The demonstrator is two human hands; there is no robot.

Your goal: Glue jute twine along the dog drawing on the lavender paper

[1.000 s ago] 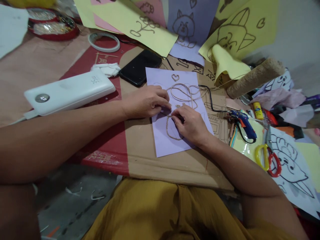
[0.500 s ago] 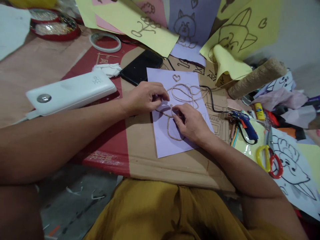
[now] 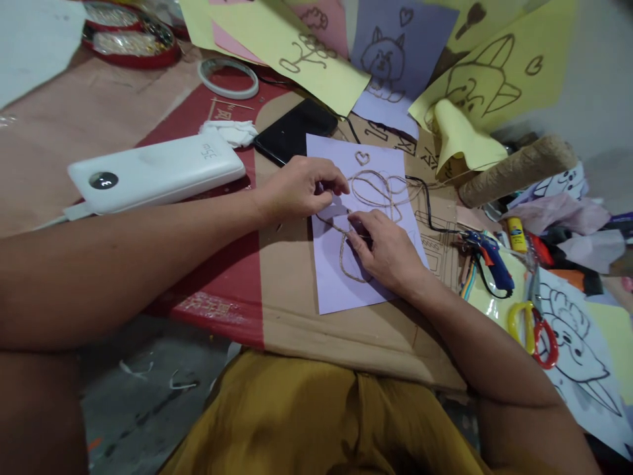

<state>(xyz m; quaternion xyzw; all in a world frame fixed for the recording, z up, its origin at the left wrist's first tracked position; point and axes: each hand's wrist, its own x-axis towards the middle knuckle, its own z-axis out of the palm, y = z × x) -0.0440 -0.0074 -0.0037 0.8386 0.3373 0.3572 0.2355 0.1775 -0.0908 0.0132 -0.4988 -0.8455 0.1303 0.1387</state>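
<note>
A sheet of purple paper (image 3: 331,290) lies on cardboard in front of me. Brown twine (image 3: 357,198) forms loose loops across its upper part, and a curved line of it shapes an outline lower down. A small twine heart (image 3: 362,158) sits near the top edge. My left hand (image 3: 304,188) rests over the paper's left side, its fingers bent and closed on the twine at the fingertips. My right hand (image 3: 388,251) lies lower on the sheet, thumb and forefinger closed around a short bit of twine that their tips partly hide.
A twine roll (image 3: 519,170), a blue glue gun (image 3: 489,257) and scissors (image 3: 534,330) lie to the right. On the left are a white power bank (image 3: 158,173), a black phone (image 3: 297,130) and a tape roll (image 3: 228,78). Drawings on coloured paper (image 3: 380,63) stand behind.
The whole view has shifted, so things appear slightly farther right. Both hands stay over the purple paper, with the right fingertips slightly lower relative to the left hand.
</note>
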